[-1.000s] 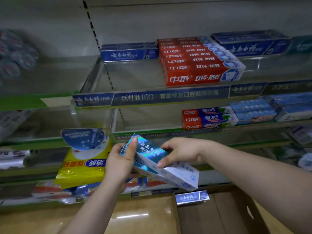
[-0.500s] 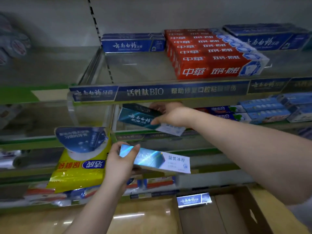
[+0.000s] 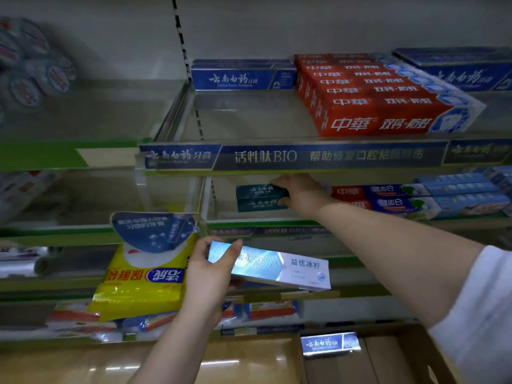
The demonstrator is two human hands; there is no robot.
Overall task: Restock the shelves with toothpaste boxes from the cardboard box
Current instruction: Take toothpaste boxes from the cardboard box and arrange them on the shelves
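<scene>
My left hand [image 3: 210, 275] grips the left end of a shiny light-blue and white toothpaste box [image 3: 277, 266], held level in front of the lower shelves. My right hand [image 3: 300, 194] reaches into the middle shelf [image 3: 249, 224] and holds a dark teal toothpaste box [image 3: 259, 191] that lies on top of another teal box [image 3: 260, 205] at the back. The cardboard box [image 3: 388, 358] stands open at the bottom right, with one blue toothpaste box [image 3: 329, 343] visible at its rim.
The top shelf [image 3: 249, 120] carries a blue box [image 3: 243, 76], a stack of red boxes [image 3: 371, 98] and more blue boxes at right. Red and blue boxes [image 3: 415, 198] fill the middle shelf's right side. A yellow bag [image 3: 141, 278] hangs left of my left hand.
My right hand has carried the teal box from the shelf front deeper into the middle shelf, onto another teal box. My left hand stays in place with the light-blue box.
</scene>
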